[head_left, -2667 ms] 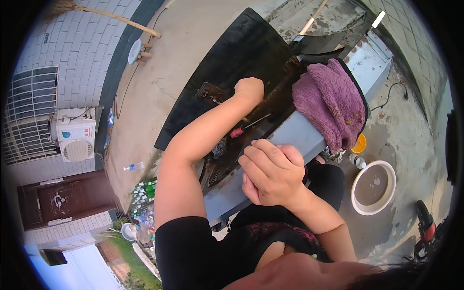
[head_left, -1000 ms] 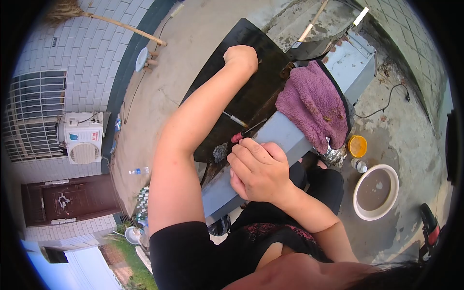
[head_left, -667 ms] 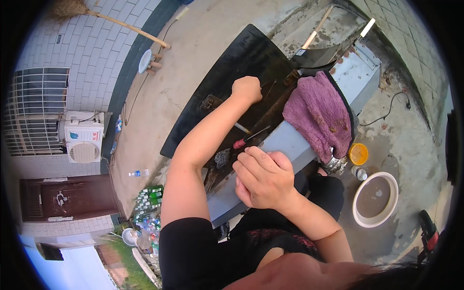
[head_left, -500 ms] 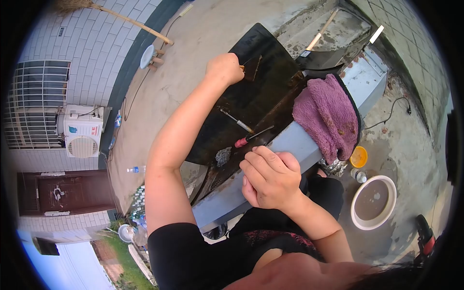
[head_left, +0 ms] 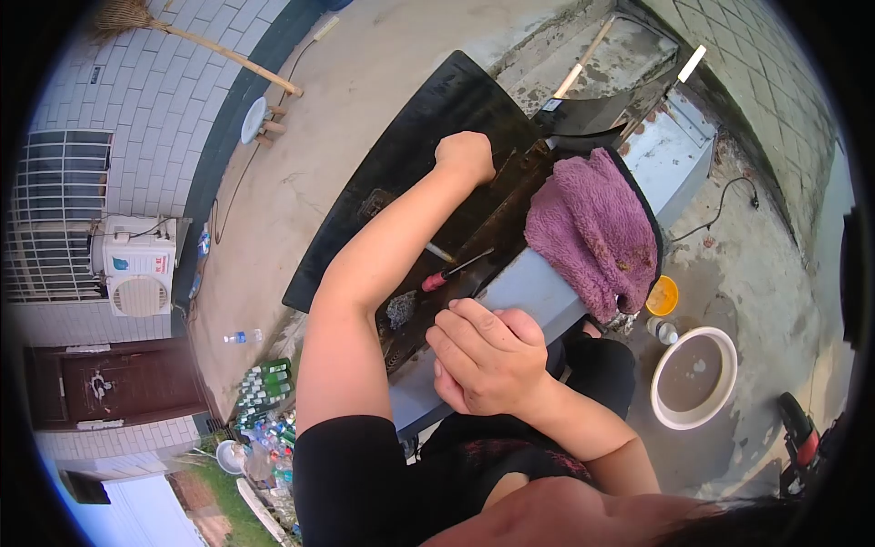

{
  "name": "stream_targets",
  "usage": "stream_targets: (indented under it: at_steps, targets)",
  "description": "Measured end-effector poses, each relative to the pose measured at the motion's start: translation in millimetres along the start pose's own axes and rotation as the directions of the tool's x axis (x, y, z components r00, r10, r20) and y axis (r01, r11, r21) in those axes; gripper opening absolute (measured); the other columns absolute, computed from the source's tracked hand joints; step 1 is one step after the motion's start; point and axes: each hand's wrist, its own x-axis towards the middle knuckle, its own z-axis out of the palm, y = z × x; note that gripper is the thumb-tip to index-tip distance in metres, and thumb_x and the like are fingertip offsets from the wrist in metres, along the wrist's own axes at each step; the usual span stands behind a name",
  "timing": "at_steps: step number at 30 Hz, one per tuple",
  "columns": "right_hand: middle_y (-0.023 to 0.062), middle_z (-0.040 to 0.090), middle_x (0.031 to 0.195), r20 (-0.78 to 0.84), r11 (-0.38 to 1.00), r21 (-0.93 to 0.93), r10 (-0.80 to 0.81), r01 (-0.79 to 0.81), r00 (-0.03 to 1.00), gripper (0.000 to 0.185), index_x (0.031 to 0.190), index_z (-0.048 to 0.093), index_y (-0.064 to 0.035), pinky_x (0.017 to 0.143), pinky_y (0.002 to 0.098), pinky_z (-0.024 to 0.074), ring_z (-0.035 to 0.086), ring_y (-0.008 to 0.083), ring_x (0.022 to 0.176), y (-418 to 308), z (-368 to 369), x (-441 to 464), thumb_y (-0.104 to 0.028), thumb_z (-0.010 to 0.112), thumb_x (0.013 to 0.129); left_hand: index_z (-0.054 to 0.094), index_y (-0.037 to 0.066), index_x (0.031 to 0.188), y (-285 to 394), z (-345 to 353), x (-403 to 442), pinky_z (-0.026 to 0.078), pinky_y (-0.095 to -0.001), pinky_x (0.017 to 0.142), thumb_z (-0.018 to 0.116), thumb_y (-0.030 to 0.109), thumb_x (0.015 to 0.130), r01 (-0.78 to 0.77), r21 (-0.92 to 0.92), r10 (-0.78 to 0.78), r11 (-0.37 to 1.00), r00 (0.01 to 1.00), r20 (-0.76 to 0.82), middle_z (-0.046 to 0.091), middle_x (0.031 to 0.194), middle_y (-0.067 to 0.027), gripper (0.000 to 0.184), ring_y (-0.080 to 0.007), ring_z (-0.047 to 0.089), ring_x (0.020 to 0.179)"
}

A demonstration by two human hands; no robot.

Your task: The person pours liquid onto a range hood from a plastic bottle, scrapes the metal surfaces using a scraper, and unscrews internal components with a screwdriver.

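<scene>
My left hand (head_left: 466,159) is closed in a fist over the black panel (head_left: 415,118), close to its grimy brown seam. Whatever its fingers hold is hidden. Nearer my body, my right hand (head_left: 488,356) is curled closed above the grey metal edge (head_left: 506,290); I cannot make out anything inside it. A screwdriver (head_left: 436,281) with a red handle lies on the dirty surface just beyond the right hand, beside a grey ball of steel wool (head_left: 399,310). My left forearm partly covers a thin tool with a pale handle (head_left: 441,252). A purple cloth (head_left: 597,228) drapes over the right side.
At right on the concrete stand a white basin (head_left: 663,381) of murky water, a yellow bowl (head_left: 663,296) and a small bottle (head_left: 663,330). A power cord (head_left: 729,190) lies behind them. Green bottles (head_left: 264,392) are heaped at lower left. A stool (head_left: 255,120) stands by the wall.
My left hand has moved down and right across the black panel toward the seam. The view has shifted slightly; my right hand keeps its closed shape.
</scene>
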Motion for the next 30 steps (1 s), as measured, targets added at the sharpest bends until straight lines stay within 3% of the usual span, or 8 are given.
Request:
stream_targets:
  at_steps: [6,10,13,18,30]
  targets:
    - [0.0054,0.057,0.090,-0.004,1.000,0.007,0.005,-0.005,1.000,0.023,0.083,0.058,-0.0056,0.067,0.0279,0.0377,0.054,0.0176,0.092,-1.5,0.3,-0.5,-0.022,0.056,0.066,0.064,0.003,0.081,-26.4,-84.6,-35.4,0.049,-0.0364,0.069,0.057,0.020,0.068,0.105,0.015,-0.099,0.994,0.969,-0.225,0.063,0.085,-0.0155,0.022,-0.0287,0.061,0.080]
    - [0.0054,0.057,0.091,0.015,1.000,0.003,0.002,-0.002,1.000,0.024,0.084,0.058,-0.0058,0.068,0.0280,0.0371,0.053,0.0175,0.092,-2.3,0.8,0.7,-0.022,0.057,0.066,0.065,0.005,0.084,-17.7,-99.3,-3.7,0.049,-0.0344,0.070,0.057,0.020,0.066,0.142,0.116,-0.123,0.983,0.980,-0.157,0.063,0.089,-0.0129,0.024,-0.0260,0.061,0.083]
    - [0.0012,0.059,0.085,-0.056,0.999,0.005,0.034,-0.034,0.998,0.020,0.078,0.060,-0.0106,0.065,0.0269,0.0360,0.057,0.0150,0.086,-2.7,4.1,2.3,-0.017,0.056,0.059,0.065,0.006,0.086,-2.0,-96.6,5.7,0.049,-0.0331,0.070,0.056,0.019,0.066,0.107,0.166,-0.085,0.980,0.988,-0.130,0.063,0.093,-0.0111,0.026,-0.0236,0.061,0.086]
    - [0.0008,0.059,0.085,-0.046,0.999,-0.009,0.037,-0.038,0.998,0.020,0.078,0.060,-0.0107,0.065,0.0267,0.0362,0.057,0.0143,0.086,-4.0,2.9,4.1,-0.017,0.055,0.059,0.066,0.007,0.088,14.4,-69.5,15.2,0.050,-0.0356,0.069,0.058,0.017,0.065,0.077,0.082,-0.072,0.994,0.996,-0.055,0.063,0.093,-0.0110,0.025,-0.0242,0.062,0.085]
    - [0.0006,0.059,0.082,-0.078,1.000,-0.020,0.021,-0.023,0.997,0.020,0.077,0.059,-0.0104,0.063,0.0269,0.0355,0.057,0.0145,0.084,-4.3,3.9,3.3,-0.015,0.055,0.058,0.065,0.003,0.084,2.2,-26.4,-6.1,0.050,-0.0358,0.071,0.061,0.018,0.066,0.014,-0.057,-0.019,0.998,0.995,-0.102,0.063,0.090,-0.0143,0.024,-0.0260,0.061,0.085]
